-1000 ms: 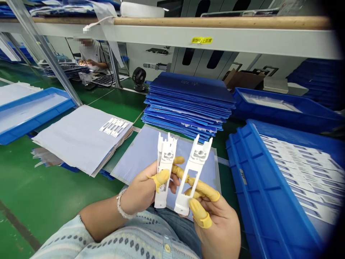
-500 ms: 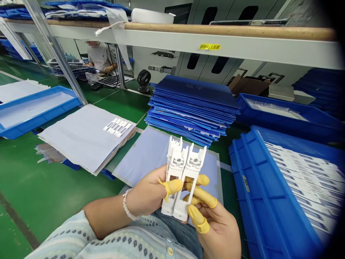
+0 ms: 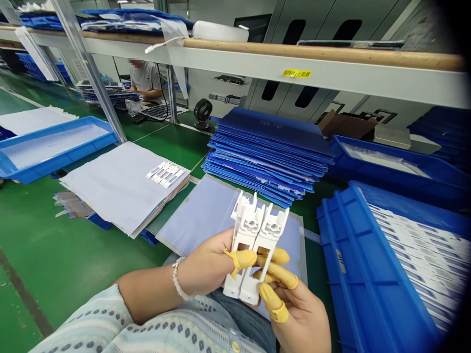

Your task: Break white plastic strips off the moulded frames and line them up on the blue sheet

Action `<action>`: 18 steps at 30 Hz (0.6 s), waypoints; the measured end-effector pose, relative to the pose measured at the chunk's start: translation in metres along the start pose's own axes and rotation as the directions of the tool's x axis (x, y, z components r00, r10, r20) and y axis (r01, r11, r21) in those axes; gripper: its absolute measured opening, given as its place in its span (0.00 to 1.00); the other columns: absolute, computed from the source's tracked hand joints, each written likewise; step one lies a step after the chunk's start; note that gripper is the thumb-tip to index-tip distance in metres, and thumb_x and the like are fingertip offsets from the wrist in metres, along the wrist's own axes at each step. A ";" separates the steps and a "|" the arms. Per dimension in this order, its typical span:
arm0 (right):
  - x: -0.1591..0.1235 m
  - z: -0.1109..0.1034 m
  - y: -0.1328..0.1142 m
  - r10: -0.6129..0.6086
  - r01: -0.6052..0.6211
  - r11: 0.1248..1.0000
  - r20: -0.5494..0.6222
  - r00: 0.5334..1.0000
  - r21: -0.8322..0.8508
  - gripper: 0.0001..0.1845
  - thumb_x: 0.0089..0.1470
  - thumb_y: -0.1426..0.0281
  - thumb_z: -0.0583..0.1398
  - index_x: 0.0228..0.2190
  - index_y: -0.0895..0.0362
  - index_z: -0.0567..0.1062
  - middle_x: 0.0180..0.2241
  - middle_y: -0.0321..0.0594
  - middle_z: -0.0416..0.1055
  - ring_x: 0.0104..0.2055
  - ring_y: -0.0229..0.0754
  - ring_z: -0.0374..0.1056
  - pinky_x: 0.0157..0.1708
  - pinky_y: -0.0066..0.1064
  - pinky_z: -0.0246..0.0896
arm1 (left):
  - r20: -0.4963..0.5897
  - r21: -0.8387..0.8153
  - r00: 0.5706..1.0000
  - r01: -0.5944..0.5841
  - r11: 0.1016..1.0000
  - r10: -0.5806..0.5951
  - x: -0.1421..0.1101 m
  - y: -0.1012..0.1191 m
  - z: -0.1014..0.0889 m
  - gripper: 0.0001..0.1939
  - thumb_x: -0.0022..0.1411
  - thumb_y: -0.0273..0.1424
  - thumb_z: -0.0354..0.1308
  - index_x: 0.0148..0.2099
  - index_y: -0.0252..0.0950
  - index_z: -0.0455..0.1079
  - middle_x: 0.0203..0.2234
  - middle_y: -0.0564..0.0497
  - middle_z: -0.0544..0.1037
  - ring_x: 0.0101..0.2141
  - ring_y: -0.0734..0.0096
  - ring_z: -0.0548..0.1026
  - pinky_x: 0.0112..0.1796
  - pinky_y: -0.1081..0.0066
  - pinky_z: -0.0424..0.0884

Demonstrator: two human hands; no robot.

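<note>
Green worktop [image 3: 175, 147] lies under everything. Nearest, the left hand [image 3: 215, 262] pinches white frames [image 3: 253, 229] (layered, their count unclear) beneath its thumb; the right hand [image 3: 300, 306], fingers curled closed, grips a single frame [image 3: 271, 241] right beside them, above a pale sheet [image 3: 198, 208]. Beyond stand stacked blue boards [image 3: 272, 130], a black fan [image 3: 202, 110], then another person [image 3: 146, 78].

Your left hand [image 3: 217, 252] is curled in a grip, yellow-covered thumb [image 3: 243, 258] pointing toward your right hand [image 3: 300, 304]; the right pinches just beside it, fingers bent; your bare left forearm [image 3: 149, 291] lies left of both hands.
</note>
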State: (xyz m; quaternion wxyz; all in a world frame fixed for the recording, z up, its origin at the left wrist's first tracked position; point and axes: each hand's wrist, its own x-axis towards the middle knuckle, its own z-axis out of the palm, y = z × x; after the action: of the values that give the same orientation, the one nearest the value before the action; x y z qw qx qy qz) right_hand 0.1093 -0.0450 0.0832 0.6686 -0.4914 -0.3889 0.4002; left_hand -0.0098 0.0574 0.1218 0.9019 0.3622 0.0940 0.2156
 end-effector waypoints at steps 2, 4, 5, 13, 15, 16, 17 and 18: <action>0.000 0.000 0.002 0.011 -0.012 1.000 0.006 1.000 0.010 0.14 0.53 0.71 0.64 0.42 0.44 0.78 0.23 0.35 0.72 0.23 0.33 0.68 0.26 0.19 0.67 | -0.007 0.002 1.000 -0.006 1.000 0.006 0.001 0.000 0.001 0.13 0.61 0.33 0.60 0.48 0.39 0.73 0.48 0.43 0.75 0.37 0.73 0.77 0.35 0.77 0.74; 0.002 -0.001 0.005 0.026 -0.027 0.999 0.020 0.999 0.042 0.13 0.53 0.70 0.64 0.42 0.45 0.78 0.25 0.35 0.72 0.23 0.33 0.68 0.26 0.20 0.67 | -0.041 0.001 0.999 0.008 1.000 -0.008 0.002 0.001 0.003 0.14 0.59 0.35 0.63 0.47 0.38 0.73 0.46 0.43 0.75 0.37 0.72 0.76 0.34 0.76 0.74; 0.003 -0.001 0.008 0.032 -0.034 0.997 0.035 0.999 0.069 0.12 0.53 0.69 0.64 0.42 0.46 0.78 0.25 0.36 0.72 0.23 0.33 0.68 0.25 0.20 0.67 | -0.078 0.003 0.997 0.023 1.000 -0.023 0.003 0.002 0.004 0.15 0.57 0.36 0.64 0.46 0.36 0.73 0.45 0.43 0.75 0.36 0.72 0.76 0.34 0.75 0.74; 0.031 -0.011 0.046 0.109 -0.085 0.962 -0.081 0.991 0.260 0.11 0.46 0.62 0.69 0.31 0.54 0.79 0.25 0.39 0.70 0.24 0.36 0.65 0.23 0.26 0.66 | -0.504 0.079 0.863 0.073 0.994 -0.023 0.037 -0.017 -0.053 0.23 0.57 0.39 0.61 0.51 0.32 0.68 0.34 0.48 0.73 0.24 0.78 0.69 0.24 0.78 0.66; 0.042 -0.018 0.064 0.194 -0.134 0.944 -0.178 0.965 0.303 0.15 0.41 0.60 0.71 0.29 0.55 0.77 0.32 0.41 0.72 0.31 0.40 0.69 0.27 0.29 0.68 | -0.606 0.177 0.796 0.132 0.975 0.002 0.048 -0.028 -0.085 0.20 0.66 0.38 0.47 0.52 0.31 0.67 0.35 0.47 0.71 0.23 0.81 0.65 0.21 0.79 0.61; 0.048 -0.024 0.074 0.239 -0.162 0.935 -0.223 0.945 0.317 0.18 0.39 0.58 0.71 0.29 0.56 0.76 0.35 0.42 0.72 0.36 0.44 0.70 0.28 0.31 0.69 | -0.648 0.246 0.761 0.181 0.952 0.022 0.053 -0.033 -0.101 0.19 0.67 0.36 0.42 0.53 0.31 0.66 0.36 0.47 0.70 0.24 0.82 0.65 0.22 0.80 0.61; 0.054 -0.029 0.084 0.281 -0.194 0.928 -0.255 0.925 0.318 0.21 0.37 0.57 0.71 0.30 0.56 0.75 0.38 0.43 0.72 0.39 0.46 0.70 0.29 0.32 0.69 | -0.675 0.294 0.737 0.222 0.930 0.038 0.059 -0.037 -0.116 0.19 0.68 0.33 0.40 0.53 0.32 0.64 0.37 0.46 0.69 0.25 0.81 0.65 0.23 0.80 0.62; 0.060 -0.036 0.094 0.312 -0.229 0.927 -0.271 0.911 0.298 0.24 0.36 0.55 0.71 0.31 0.56 0.73 0.39 0.43 0.72 0.41 0.48 0.70 0.29 0.32 0.68 | -0.691 0.337 0.721 0.265 0.903 0.046 0.064 -0.040 -0.130 0.18 0.67 0.30 0.39 0.54 0.32 0.63 0.38 0.46 0.69 0.26 0.81 0.66 0.25 0.80 0.63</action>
State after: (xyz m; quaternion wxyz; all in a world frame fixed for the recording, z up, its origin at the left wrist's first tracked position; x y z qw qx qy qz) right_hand 0.1505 0.0165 -0.0079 0.7180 -0.5059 -0.1496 0.4540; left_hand 0.0174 0.1412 -0.0004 0.7166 0.4324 0.4848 0.2538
